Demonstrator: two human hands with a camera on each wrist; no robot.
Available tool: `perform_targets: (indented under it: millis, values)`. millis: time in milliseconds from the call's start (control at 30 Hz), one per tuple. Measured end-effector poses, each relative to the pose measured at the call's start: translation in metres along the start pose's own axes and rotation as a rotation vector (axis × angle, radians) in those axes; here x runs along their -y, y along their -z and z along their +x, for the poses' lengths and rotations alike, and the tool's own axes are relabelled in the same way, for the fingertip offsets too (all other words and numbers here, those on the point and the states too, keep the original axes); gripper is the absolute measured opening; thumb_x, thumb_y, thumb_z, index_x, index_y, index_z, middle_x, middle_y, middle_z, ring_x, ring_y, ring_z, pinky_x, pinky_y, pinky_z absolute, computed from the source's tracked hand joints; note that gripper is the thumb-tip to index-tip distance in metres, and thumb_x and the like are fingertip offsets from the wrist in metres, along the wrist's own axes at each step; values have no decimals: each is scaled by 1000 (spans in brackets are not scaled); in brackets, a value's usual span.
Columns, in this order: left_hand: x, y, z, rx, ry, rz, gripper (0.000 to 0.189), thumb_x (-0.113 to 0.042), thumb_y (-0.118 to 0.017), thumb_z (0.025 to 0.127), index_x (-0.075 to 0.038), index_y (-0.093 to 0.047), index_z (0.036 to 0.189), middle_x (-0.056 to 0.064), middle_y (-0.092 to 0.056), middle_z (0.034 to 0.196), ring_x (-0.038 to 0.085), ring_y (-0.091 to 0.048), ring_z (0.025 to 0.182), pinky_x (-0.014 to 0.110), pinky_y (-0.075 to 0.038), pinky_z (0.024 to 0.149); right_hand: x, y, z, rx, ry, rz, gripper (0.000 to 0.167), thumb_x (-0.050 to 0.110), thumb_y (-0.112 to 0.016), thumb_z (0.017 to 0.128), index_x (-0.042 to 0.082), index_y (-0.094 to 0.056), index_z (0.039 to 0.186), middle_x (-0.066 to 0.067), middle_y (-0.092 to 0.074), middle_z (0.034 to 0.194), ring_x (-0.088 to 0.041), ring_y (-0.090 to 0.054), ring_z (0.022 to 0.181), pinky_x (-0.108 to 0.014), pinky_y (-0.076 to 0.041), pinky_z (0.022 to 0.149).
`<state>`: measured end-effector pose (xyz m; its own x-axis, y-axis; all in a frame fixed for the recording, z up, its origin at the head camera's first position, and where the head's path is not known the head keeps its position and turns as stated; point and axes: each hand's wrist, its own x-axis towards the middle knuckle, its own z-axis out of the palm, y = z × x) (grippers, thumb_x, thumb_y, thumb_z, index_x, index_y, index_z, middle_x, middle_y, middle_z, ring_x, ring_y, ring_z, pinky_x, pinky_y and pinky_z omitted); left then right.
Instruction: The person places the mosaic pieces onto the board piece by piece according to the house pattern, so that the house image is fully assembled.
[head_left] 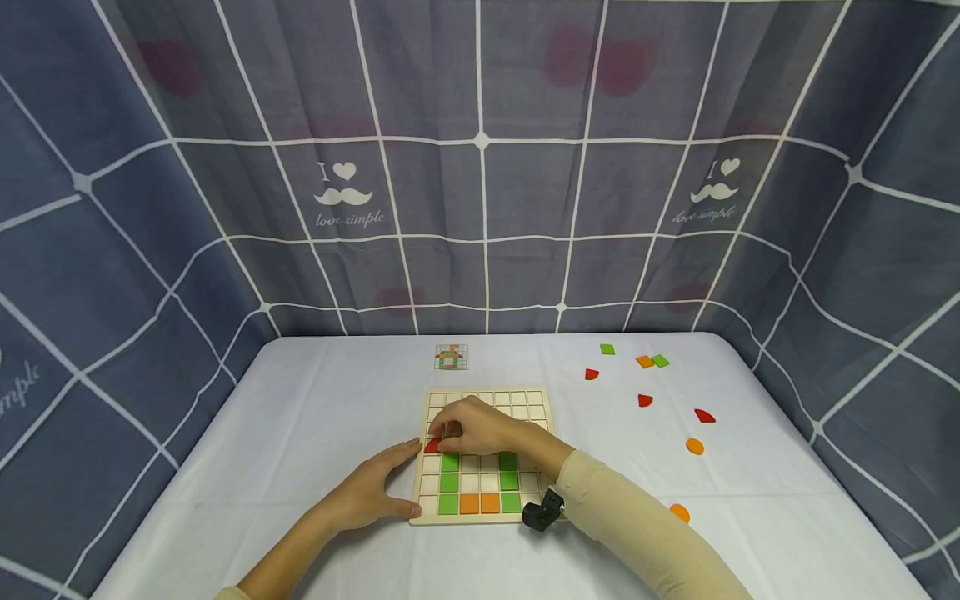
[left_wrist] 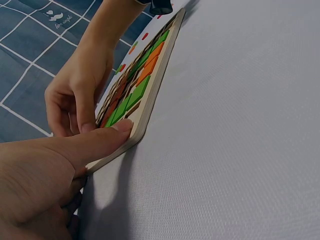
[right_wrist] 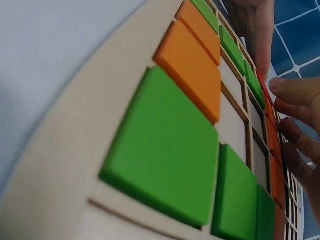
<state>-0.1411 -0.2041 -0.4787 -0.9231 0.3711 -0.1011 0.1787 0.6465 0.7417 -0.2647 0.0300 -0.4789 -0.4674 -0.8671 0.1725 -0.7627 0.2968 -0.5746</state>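
A square wooden grid board [head_left: 487, 394] lies flat, with green square tiles [head_left: 449, 482] and orange square tiles [head_left: 479, 503] set in its lower cells. My left hand [head_left: 375, 487] rests against its left side, fingers fairly straight; the thumb [left_wrist: 107, 140] presses the near left corner. Reaching across the board, my right hand [head_left: 480, 427] has thumb and curled fingers at a red quarter-circle tile [head_left: 432, 447] in the left column. More orange tiles [right_wrist: 276, 182] show in that row in the right wrist view. The right hand and sleeve hide several cells.
A small pattern card [head_left: 452, 357] lies behind the board. To the right are scattered loose red quarter-circle tiles [head_left: 645, 401], orange round tiles [head_left: 695, 446], green diamond tiles [head_left: 607, 349] and an orange diamond tile [head_left: 645, 362]. A dark checked curtain [head_left: 525, 192] surrounds the white-covered table [head_left: 322, 392].
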Motion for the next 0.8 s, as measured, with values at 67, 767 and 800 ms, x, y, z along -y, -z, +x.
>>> perform_targets:
  millis: [67,767,800]
  values:
    - [-1,0,0,-2,-5,8,98,-35,-93,75,-4,-46,156,14,-40,162,43,-29,149,66,-23,118,-1,2,-1,-6,-5,0,19,11,-77,94,8,-78,113,4,-74,101,0,-62,84,-15,-52,76]
    - [-1,-2,-1,-21,16,10,99,-33,-94,72,-5,-47,155,14,-40,162,44,-28,149,65,-22,118,-28,82,-60,-118,-144,-65,27,14,-78,93,4,-76,119,-3,-75,103,-10,-66,91,-35,-57,84]
    - [-1,-3,-1,-22,16,10,99,-33,-94,72,-5,-47,155,14,-40,162,44,-28,149,65,-22,118,-31,86,-64,-131,-153,-72,28,14,-78,93,4,-76,119,-3,-75,103,-10,-67,91,-36,-57,83]
